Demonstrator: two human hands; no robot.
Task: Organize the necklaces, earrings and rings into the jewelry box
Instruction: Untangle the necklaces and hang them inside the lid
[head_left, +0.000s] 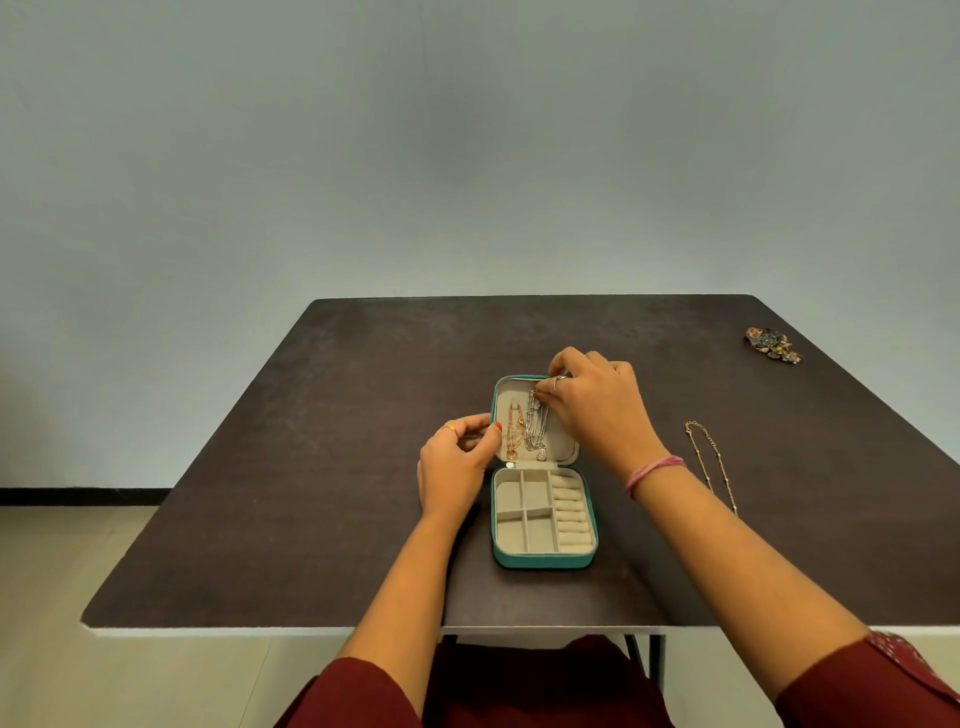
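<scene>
A teal jewelry box (543, 560) lies open mid-table, its beige tray of compartments and ring rolls nearest me. Its lid (563, 452) lies flat behind, with a rose-gold necklace (514, 431) and a silver necklace (536, 428) hanging inside. My right hand (597, 405) pinches the top of the silver necklace at the lid's upper edge. My left hand (457, 462) grips the lid's left rim with thumb and fingers. A thin gold beaded necklace (710, 462) lies stretched on the table to the right. A pile of dark, multicoloured earrings (774, 344) sits at the far right.
The dark brown table (311, 493) has a white front edge close to my body. A plain grey wall stands behind it, with a pale floor at the left. My lap in maroon cloth shows below the table edge.
</scene>
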